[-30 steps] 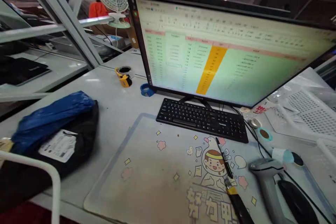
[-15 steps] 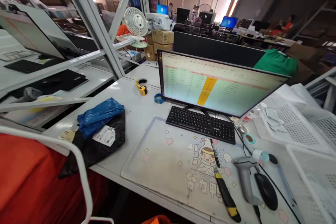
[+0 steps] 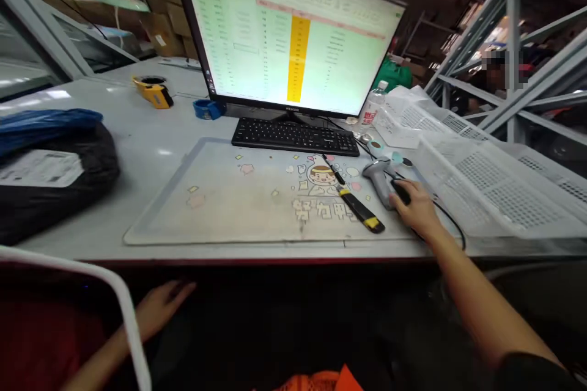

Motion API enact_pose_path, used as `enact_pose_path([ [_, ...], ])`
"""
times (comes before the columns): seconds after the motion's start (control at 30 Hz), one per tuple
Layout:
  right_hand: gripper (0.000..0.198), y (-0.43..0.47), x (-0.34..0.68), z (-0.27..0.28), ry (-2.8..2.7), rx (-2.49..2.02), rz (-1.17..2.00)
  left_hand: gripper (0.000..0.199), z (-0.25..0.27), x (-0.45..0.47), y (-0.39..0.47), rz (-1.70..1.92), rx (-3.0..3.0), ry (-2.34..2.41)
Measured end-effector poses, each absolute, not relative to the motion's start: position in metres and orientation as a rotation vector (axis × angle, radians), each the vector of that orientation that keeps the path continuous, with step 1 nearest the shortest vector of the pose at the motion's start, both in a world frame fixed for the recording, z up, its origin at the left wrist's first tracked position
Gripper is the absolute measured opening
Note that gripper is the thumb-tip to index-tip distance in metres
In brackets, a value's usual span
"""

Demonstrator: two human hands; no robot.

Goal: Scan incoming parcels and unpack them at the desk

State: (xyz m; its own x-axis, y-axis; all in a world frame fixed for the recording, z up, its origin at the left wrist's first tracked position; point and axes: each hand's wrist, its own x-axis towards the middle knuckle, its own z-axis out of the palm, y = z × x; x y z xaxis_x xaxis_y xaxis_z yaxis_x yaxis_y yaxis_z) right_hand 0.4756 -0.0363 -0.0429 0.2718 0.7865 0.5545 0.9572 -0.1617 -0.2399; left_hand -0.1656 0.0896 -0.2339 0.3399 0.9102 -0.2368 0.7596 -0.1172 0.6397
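Observation:
My right hand [image 3: 418, 209] is wrapped over a black computer mouse [image 3: 402, 192] at the right side of the desk mat [image 3: 220, 208]. Just left of it lies a grey barcode scanner [image 3: 378, 181], close to the fingers. Below the desk's front edge, at lower left, my left hand [image 3: 162, 304] hangs with fingers stretched out and nothing in it. A black-and-yellow utility knife [image 3: 360, 210] and a dark pen [image 3: 334, 170] lie on the mat. Behind them sit a black keyboard [image 3: 293, 135] and a monitor [image 3: 270, 43] showing a spreadsheet with an orange column.
A black plastic parcel [image 3: 92, 177] with a white label lies at the left. Toward the back are a yellow tape measure [image 3: 156, 95] and a blue tape roll [image 3: 207, 109]. White perforated baskets [image 3: 486, 177] and a plastic bottle [image 3: 373, 104] stand at right. A white rail [image 3: 123, 293] crosses lower left.
Both hands have come into view, the right one now on the mouse. The view has turned right and come closer to the desk. The mouse now lies tight beside the scanner.

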Motion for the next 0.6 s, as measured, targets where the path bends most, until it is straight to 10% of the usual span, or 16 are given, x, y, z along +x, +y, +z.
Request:
enact_pose_path([
  [0.6, 0.066, 0.016, 0.4, -0.047, -1.536, -2.349, -0.153, 0.049, -0.158, -0.114, 0.014, 0.39, 2.204, 1.121],
])
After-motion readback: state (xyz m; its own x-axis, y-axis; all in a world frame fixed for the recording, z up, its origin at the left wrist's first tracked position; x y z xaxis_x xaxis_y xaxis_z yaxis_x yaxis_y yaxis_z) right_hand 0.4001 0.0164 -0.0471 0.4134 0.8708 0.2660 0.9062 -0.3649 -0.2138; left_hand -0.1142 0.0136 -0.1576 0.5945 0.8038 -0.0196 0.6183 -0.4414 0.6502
